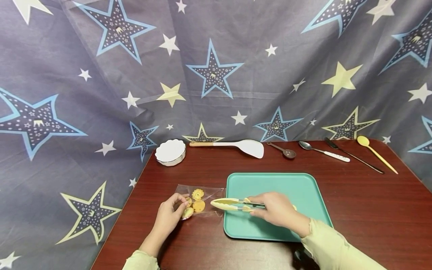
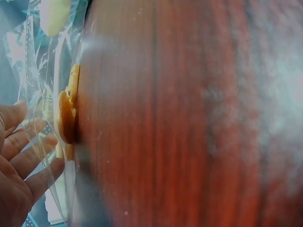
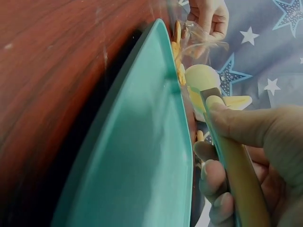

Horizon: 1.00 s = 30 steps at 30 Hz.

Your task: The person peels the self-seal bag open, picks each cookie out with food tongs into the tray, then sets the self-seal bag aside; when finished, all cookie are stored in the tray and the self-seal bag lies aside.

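A clear plastic bag lies at the left of the table with several round yellow-orange cookies in it, one with a scalloped edge. My left hand pinches the bag's left side between thumb and fingers; in the left wrist view, the cookies stand close by the fingers. My right hand grips a pair of tongs with pale yellow heads, held over the green tray. The tongs point left, their heads near each other with nothing seen between them, right at the bag's right end.
Along the back of the table stand white scalloped dishes, a white spatula, a brown measuring spoon, a metal spoon, a slim dark utensil and a yellow spoon. A star-printed cloth hangs behind.
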Each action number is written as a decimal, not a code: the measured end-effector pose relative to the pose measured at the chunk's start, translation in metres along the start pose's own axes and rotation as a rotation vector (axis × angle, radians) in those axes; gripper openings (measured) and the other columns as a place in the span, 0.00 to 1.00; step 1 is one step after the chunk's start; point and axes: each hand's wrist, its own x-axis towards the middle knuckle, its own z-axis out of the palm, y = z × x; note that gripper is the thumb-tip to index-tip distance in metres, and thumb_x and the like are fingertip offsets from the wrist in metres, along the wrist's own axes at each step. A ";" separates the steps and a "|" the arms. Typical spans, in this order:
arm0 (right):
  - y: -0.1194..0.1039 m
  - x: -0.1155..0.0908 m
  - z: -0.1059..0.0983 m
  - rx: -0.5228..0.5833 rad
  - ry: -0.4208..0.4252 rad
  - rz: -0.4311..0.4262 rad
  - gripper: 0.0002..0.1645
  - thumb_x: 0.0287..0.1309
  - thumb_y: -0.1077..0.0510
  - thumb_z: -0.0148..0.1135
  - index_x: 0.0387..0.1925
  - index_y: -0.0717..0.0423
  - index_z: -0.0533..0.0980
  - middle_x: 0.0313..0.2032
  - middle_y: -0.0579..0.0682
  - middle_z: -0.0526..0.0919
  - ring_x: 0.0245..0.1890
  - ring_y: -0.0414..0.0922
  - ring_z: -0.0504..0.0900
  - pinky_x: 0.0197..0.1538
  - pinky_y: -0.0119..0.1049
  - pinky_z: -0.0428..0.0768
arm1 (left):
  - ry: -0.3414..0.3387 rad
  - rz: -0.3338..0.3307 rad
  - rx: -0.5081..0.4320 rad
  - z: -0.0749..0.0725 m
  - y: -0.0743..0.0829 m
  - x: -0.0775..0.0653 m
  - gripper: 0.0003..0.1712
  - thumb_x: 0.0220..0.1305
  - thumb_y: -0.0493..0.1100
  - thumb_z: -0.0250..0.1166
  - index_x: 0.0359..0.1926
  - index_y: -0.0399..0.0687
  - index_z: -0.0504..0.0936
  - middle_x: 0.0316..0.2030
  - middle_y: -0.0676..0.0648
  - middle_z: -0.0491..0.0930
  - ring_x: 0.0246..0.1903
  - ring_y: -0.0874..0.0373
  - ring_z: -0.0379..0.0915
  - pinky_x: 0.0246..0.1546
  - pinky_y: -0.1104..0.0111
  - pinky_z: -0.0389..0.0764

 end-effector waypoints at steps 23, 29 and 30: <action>-0.029 0.038 0.028 0.028 -0.067 0.068 0.34 0.47 0.44 0.75 0.57 0.50 0.79 0.50 0.48 0.85 0.47 0.50 0.83 0.38 0.47 0.79 | -0.009 0.040 0.038 0.000 0.000 -0.001 0.12 0.58 0.32 0.69 0.27 0.51 0.75 0.43 0.44 0.86 0.43 0.49 0.83 0.42 0.65 0.79; -0.033 0.042 0.029 0.032 -0.141 0.079 0.37 0.48 0.41 0.74 0.59 0.50 0.77 0.54 0.49 0.82 0.53 0.52 0.80 0.46 0.50 0.79 | -0.026 0.043 0.007 0.000 -0.002 -0.002 0.12 0.58 0.31 0.69 0.28 0.50 0.75 0.43 0.42 0.86 0.43 0.47 0.83 0.40 0.75 0.76; -0.034 0.042 0.029 0.028 -0.146 0.076 0.37 0.48 0.41 0.74 0.59 0.50 0.77 0.55 0.49 0.82 0.53 0.52 0.80 0.46 0.50 0.78 | -0.027 0.045 0.004 0.000 -0.002 -0.002 0.12 0.57 0.31 0.69 0.28 0.49 0.75 0.43 0.41 0.86 0.43 0.47 0.83 0.39 0.75 0.76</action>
